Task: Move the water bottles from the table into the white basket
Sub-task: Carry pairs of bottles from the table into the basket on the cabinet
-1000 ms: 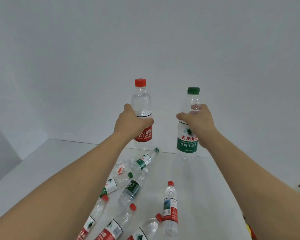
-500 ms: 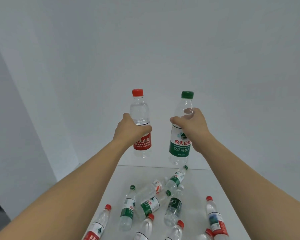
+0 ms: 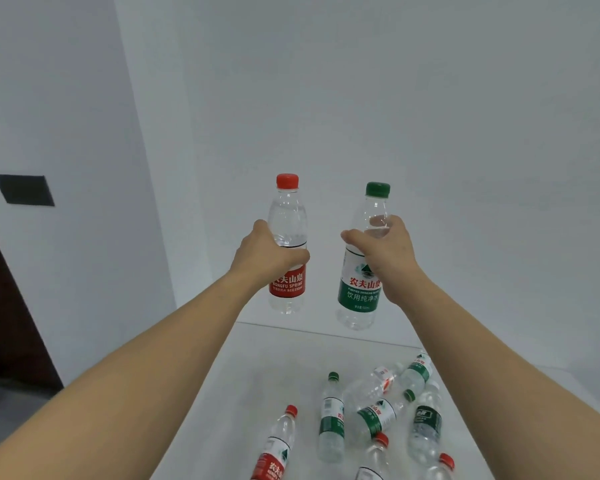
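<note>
White walls close in a corner, with a dark plate [image 3: 24,189] on the left wall. Left hand [image 3: 267,252] has its fingers wrapped round an upright red-capped bottle [image 3: 287,244], held above the table's [image 3: 257,375] far edge. Just right, the right hand [image 3: 388,252] grips an upright green-capped bottle [image 3: 361,268]. Below, near right, loose bottles [image 3: 374,410] lie scattered on the table.
</note>
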